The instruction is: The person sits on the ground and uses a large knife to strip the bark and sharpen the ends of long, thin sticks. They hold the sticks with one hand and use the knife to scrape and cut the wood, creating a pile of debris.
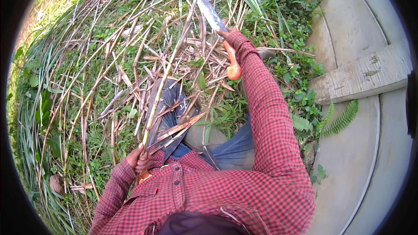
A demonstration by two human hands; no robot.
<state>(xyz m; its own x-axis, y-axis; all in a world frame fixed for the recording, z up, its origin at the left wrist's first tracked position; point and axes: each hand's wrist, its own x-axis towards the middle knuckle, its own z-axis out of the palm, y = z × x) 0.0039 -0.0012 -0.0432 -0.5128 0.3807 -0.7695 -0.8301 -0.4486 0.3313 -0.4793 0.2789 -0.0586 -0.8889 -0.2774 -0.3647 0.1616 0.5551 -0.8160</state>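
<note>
My left hand [138,161] is closed around the near end of a long, thin cane stalk [161,89], beside my left hip. The stalk slants away from me and slightly right, past my bent leg, toward the top of the view. Farther off, my right arm is stretched forward and my right hand [231,35] grips a machete [210,14] where blade meets handle. Its broad, pale-smeared blade points away and left, close to the stalk's far part. The orange handle [232,59] sticks out behind the hand. Some right fingers are hidden.
Dry husks and leaf strips [187,54] litter the grass around my legs, some lying on my jeans [237,148]. More long stalks [93,82] lie at left. At right, a concrete beam [363,74] crosses a concrete slab [344,161], with a fern [342,119] beside it.
</note>
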